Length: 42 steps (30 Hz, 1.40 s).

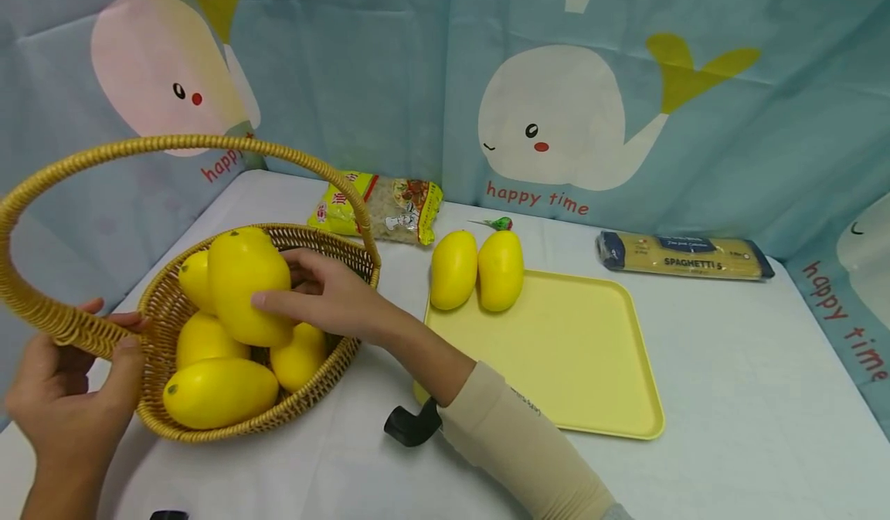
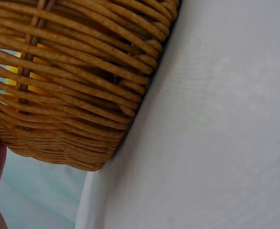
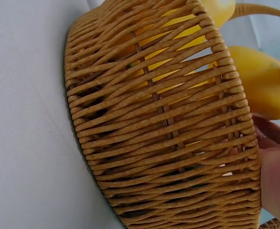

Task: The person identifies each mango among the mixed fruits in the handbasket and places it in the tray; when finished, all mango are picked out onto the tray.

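Observation:
My right hand (image 1: pixel 341 296) holds a yellow mango (image 1: pixel 243 284) above the other fruit in a wicker basket (image 1: pixel 332 367). The thumb lies on its near side, with the other fingers partly hidden behind it. Several more mangoes lie in the basket, one lengthwise mango (image 1: pixel 221 393) at the front. My left hand (image 1: pixel 79 400) grips the basket at its left end, where the arched handle (image 1: pixel 174 143) meets the rim. In the right wrist view the held mango (image 3: pixel 262 83) shows over the basket's woven wall (image 3: pixel 164 124). The left wrist view shows mostly wicker side (image 2: pixel 73 90) and a few fingertips.
Two mangoes, a left one (image 1: pixel 454 270) and a right one (image 1: pixel 501 271), lie at the back left of a yellow tray (image 1: pixel 556 358). Behind are a yellow food bag (image 1: pixel 389 207), a small green-and-red item (image 1: pixel 501 224) and a spaghetti pack (image 1: pixel 684 256). A black object (image 1: pixel 410 426) sits beneath my right forearm.

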### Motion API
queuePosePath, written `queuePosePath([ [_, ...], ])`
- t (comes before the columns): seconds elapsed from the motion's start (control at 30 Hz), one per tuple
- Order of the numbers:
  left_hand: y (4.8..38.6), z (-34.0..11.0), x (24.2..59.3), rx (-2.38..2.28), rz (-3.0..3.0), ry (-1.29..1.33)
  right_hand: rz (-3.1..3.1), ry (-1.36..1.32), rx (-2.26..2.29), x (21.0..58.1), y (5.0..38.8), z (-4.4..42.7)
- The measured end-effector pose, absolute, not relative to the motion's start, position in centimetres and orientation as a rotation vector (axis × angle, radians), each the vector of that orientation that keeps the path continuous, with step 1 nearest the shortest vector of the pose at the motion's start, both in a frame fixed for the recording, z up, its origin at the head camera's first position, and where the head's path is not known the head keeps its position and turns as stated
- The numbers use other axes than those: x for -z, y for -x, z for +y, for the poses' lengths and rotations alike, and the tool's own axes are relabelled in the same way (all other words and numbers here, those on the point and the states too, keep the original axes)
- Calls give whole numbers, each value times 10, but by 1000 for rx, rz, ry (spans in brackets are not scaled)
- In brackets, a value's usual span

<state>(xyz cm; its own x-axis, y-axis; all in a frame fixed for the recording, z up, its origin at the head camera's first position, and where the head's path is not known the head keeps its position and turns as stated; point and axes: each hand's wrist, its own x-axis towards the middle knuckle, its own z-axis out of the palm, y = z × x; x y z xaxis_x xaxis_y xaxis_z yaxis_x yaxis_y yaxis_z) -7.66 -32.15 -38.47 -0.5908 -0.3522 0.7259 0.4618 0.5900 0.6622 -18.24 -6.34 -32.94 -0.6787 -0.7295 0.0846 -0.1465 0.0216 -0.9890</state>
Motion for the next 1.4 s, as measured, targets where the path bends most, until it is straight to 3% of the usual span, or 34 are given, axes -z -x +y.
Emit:
queuePosePath([
  [1.4,77,-322,385,1109,-1906,99,1808,734,1796,323,174,-51],
])
